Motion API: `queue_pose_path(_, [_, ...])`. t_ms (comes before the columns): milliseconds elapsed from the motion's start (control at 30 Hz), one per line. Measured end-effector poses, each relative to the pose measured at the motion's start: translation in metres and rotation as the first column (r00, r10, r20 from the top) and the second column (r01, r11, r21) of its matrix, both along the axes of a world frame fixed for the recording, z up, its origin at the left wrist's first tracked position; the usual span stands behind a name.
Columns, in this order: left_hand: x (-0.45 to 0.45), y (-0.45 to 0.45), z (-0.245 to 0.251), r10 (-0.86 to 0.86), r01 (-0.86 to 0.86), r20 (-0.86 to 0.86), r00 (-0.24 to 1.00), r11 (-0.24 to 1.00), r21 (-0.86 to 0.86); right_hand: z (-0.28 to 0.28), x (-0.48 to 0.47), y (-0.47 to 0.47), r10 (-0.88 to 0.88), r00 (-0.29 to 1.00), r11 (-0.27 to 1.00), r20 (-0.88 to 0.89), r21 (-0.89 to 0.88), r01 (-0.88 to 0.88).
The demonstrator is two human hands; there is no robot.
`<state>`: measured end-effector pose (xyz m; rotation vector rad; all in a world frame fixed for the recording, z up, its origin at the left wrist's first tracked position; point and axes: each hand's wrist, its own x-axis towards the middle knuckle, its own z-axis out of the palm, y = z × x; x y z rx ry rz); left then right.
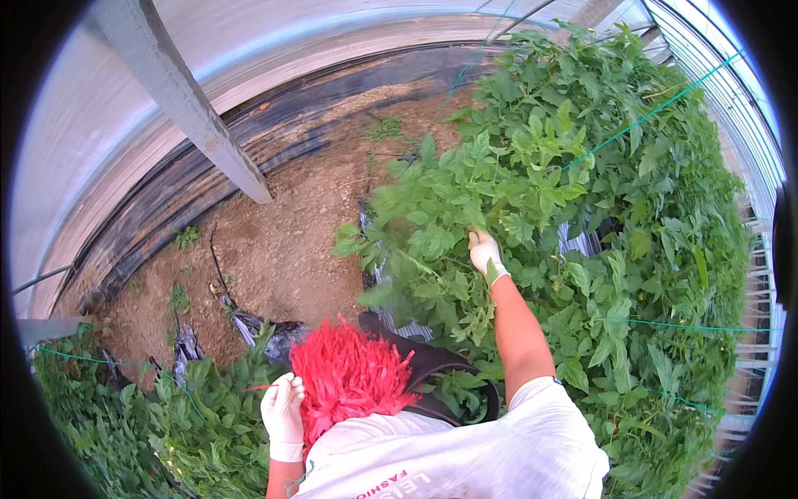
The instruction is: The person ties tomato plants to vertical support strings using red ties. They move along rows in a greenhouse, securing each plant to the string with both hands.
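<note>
My left hand, in a white glove, pinches a thin red plastic strip beside my waist. A thick bundle of red plastic strips hangs at my front, just right of that hand. My right hand, also gloved, reaches forward into a leafy tomato plant. Its fingers are closed on the plant among the leaves, which partly hide the fingertips. Some foliage left of this hand is blurred. A loose leaf piece lies against the right glove's cuff.
Dense tomato rows fill the right side, crossed by green twine. More plants grow at lower left. A slanted concrete post stands in bare soil before the plastic greenhouse wall. Black mulch film edges the soil.
</note>
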<state>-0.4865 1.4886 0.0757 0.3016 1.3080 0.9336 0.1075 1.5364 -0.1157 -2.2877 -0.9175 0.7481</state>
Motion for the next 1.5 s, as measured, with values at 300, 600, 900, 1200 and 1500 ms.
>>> queue_pose_path(300, [0.003,0.006,0.002,-0.02,0.019,0.023,1.0,0.999,0.034,0.092,-0.019,0.005,0.502,0.861,0.75,0.077,-0.536,-0.389])
queue_pose_path(600, [0.0,0.005,0.001,-0.054,0.053,0.026,0.998,0.997,0.064,0.209,-0.062,0.0,0.39,0.909,0.907,0.146,-0.232,-0.352])
queue_pose_path(900, [0.003,0.028,0.0,-0.149,0.132,0.106,0.983,0.978,0.16,0.489,-0.161,-0.1,0.243,0.968,0.969,-0.059,0.055,-0.24])
queue_pose_path(1200, [0.025,0.045,0.002,-0.338,0.29,0.205,0.918,0.929,0.23,0.249,-0.263,-0.297,0.612,0.764,0.699,-0.207,-0.311,-0.644])
queue_pose_path(1500, [0.038,0.045,0.022,-0.589,0.526,0.123,0.799,0.782,0.334,-0.016,-0.353,-0.441,0.042,0.927,0.843,-0.373,-0.486,-0.233])
